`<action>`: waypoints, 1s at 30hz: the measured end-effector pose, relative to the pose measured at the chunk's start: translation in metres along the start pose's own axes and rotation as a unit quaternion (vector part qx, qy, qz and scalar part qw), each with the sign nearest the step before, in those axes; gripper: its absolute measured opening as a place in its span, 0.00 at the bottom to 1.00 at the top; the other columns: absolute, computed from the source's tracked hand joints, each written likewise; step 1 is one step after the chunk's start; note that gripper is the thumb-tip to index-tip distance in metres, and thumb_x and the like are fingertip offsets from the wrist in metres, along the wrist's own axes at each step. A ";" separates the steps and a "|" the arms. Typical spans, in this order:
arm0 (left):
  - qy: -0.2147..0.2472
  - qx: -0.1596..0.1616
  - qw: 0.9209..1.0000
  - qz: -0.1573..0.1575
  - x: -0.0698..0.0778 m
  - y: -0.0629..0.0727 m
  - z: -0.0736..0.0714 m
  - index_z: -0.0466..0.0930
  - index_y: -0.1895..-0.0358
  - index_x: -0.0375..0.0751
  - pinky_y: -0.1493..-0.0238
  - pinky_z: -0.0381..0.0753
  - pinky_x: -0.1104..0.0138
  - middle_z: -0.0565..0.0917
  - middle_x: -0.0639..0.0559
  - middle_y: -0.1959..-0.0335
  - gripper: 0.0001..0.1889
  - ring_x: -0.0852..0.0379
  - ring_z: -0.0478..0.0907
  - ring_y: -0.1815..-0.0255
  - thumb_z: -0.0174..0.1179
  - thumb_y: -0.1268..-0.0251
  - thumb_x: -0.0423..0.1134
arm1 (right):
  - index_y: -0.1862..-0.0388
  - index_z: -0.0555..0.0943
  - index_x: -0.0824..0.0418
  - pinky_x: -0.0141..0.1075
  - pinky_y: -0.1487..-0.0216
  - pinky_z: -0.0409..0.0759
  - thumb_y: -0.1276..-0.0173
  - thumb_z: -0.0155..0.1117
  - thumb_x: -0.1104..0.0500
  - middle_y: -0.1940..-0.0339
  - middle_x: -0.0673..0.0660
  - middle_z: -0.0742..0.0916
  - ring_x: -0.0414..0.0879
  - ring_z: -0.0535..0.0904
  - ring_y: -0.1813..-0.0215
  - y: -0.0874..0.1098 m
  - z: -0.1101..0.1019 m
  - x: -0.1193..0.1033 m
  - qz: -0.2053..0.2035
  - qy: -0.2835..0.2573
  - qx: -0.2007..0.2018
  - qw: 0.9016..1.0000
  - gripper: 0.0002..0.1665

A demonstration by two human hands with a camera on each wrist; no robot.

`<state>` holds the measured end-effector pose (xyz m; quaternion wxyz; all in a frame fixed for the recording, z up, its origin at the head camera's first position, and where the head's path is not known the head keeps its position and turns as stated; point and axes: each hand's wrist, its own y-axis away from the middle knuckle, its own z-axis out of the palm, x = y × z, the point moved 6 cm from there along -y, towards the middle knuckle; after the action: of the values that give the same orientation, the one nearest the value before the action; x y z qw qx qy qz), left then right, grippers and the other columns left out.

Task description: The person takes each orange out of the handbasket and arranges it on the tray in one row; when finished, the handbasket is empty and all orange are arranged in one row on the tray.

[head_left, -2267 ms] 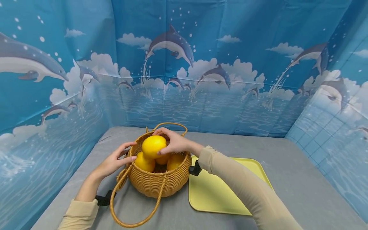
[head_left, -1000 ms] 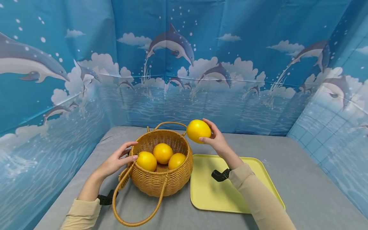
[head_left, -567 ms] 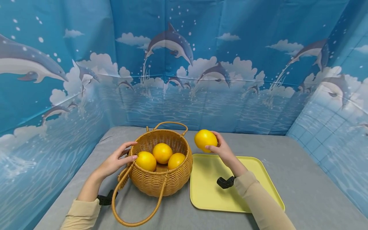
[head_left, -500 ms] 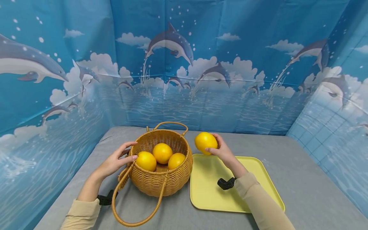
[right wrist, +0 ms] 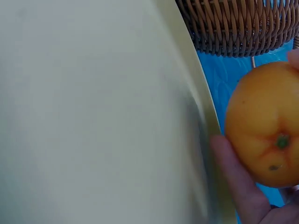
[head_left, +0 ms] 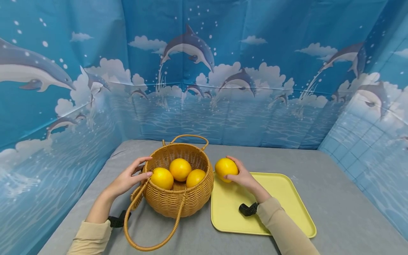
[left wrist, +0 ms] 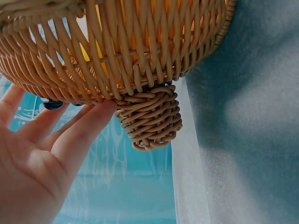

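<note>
At left, the person's left hand (head_left: pixel 127 179) extends forward from a beige sleeve (head_left: pixel 92 233), fingers spread and touching the left side of a wicker basket (head_left: pixel 162 202). Three oranges (head_left: pixel 180 170) lie inside it, the leftmost near the thumb. Just right of the basket, a fourth orange (head_left: pixel 226 168) is held by the right hand (head_left: pixel 244 176), thumb on the near side, over the far left corner of a yellow tray (head_left: pixel 223 212). The right forearm slants in from the lower right.
</note>
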<state>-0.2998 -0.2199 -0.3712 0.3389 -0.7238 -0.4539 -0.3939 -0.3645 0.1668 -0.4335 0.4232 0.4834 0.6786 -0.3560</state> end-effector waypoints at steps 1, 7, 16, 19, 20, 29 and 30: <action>0.000 0.001 1.000 0.000 0.000 0.000 0.000 0.57 0.30 0.50 0.45 0.67 0.40 0.50 0.42 0.27 0.29 0.31 0.47 0.30 0.54 0.31 0.46 | 0.27 0.56 0.52 0.51 0.48 0.70 0.45 0.69 0.59 0.31 0.64 0.59 0.61 0.68 0.43 0.000 0.000 0.001 0.002 0.012 0.003 1.000 0.49; 0.003 0.001 1.000 0.000 0.001 0.001 0.000 0.57 0.30 0.50 0.46 0.68 0.41 0.50 0.42 0.27 0.29 0.31 0.48 0.30 0.54 0.31 0.46 | 0.29 0.61 0.53 0.52 0.46 0.68 0.49 0.75 0.53 0.34 0.62 0.62 0.58 0.69 0.44 -0.002 0.001 0.005 0.000 0.043 0.018 0.999 0.50; 0.007 0.001 1.000 -0.001 0.002 0.001 0.000 0.57 0.30 0.50 0.47 0.69 0.42 0.49 0.41 0.27 0.29 0.31 0.48 0.30 0.54 0.31 0.46 | 0.33 0.65 0.53 0.50 0.48 0.70 0.50 0.76 0.51 0.39 0.61 0.66 0.56 0.70 0.47 0.000 0.000 0.002 -0.011 0.065 0.043 0.997 0.46; 0.005 -0.001 1.000 0.001 0.001 0.001 0.000 0.57 0.30 0.49 0.47 0.70 0.42 0.49 0.40 0.27 0.29 0.30 0.48 0.30 0.54 0.31 0.46 | 0.34 0.63 0.55 0.48 0.49 0.72 0.49 0.76 0.51 0.39 0.61 0.66 0.56 0.70 0.47 0.000 0.000 0.004 -0.009 0.054 0.047 0.997 0.46; 0.005 -0.001 1.000 0.002 0.002 0.001 0.001 0.57 0.30 0.49 0.47 0.70 0.42 0.49 0.40 0.27 0.29 0.30 0.48 0.30 0.54 0.31 0.45 | 0.35 0.62 0.56 0.48 0.50 0.72 0.49 0.75 0.51 0.39 0.61 0.67 0.56 0.71 0.47 0.000 0.000 0.004 -0.009 0.050 0.049 0.997 0.46; 0.003 -0.003 1.000 0.008 0.004 0.001 0.002 0.58 0.30 0.48 0.49 0.71 0.43 0.49 0.39 0.27 0.28 0.29 0.48 0.31 0.54 0.31 0.44 | 0.32 0.55 0.57 0.47 0.49 0.72 0.47 0.75 0.52 0.37 0.63 0.66 0.56 0.71 0.46 0.001 0.002 0.002 -0.009 0.042 0.048 0.998 0.51; 0.002 -0.003 1.000 0.008 0.003 0.001 0.002 0.58 0.30 0.48 0.49 0.71 0.43 0.49 0.39 0.27 0.28 0.29 0.48 0.31 0.54 0.31 0.44 | 0.31 0.55 0.57 0.48 0.49 0.72 0.47 0.75 0.52 0.36 0.63 0.65 0.57 0.71 0.46 0.002 0.002 0.001 -0.009 0.037 0.041 0.998 0.51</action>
<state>-0.2971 -0.2177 -0.3691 0.3409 -0.7277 -0.4461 -0.3941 -0.3623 0.1657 -0.4349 0.3748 0.5068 0.6829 -0.3693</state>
